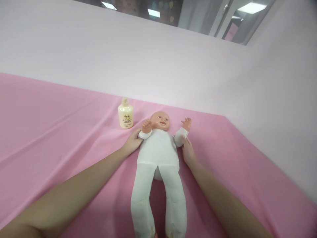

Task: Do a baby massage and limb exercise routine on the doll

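Observation:
A baby doll [158,147] with a white cloth body and a bald head lies on its back, its legs pointing towards me. My left hand [133,142] grips the doll's arm at the left of the view, just below its raised fist. On the other side, my right hand [188,150] is closed around the other arm near the elbow, with that doll hand held up and its fingers spread. Some of my fingers are hidden behind the doll's sleeves. The doll's feet are cut off by the bottom edge.
A pale yellow pump bottle [126,115] stands upright left of the doll's head. Under everything lies a pink cloth [74,125] with creases. A white wall [123,59] rises behind and to the right, with a window [198,16] at the top.

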Action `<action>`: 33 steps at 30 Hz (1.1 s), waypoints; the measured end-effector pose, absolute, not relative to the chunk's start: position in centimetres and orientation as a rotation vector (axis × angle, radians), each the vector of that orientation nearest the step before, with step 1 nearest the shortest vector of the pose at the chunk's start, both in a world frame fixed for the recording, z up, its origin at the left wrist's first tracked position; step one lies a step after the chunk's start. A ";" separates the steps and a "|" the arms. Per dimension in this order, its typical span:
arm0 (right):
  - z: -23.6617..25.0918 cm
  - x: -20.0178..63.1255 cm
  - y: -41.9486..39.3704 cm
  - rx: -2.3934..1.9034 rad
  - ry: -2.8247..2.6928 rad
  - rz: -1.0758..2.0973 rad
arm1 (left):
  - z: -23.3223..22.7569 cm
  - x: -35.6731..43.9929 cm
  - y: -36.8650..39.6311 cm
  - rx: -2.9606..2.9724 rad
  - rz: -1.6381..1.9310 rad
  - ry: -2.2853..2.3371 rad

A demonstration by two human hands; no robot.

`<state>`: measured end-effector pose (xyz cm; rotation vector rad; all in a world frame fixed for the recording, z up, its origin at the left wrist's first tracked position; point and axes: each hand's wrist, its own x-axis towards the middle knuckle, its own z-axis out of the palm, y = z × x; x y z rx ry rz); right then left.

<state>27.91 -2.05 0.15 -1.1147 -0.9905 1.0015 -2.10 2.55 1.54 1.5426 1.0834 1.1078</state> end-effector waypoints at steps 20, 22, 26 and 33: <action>1.1 27.5 -2.9 -1.118 -0.983 0.851 | 1.8 -2.2 1.9 1.671 1.108 0.941; 1.1 27.5 -3.0 -1.101 -1.021 0.856 | 1.6 -2.1 1.8 1.682 1.114 0.945; 1.4 27.4 -3.3 -1.061 -1.023 0.876 | 0.9 -1.9 2.1 1.738 1.169 0.915; 1.4 27.3 -3.6 -1.057 -1.082 0.879 | 1.0 -2.1 2.0 1.771 1.224 0.848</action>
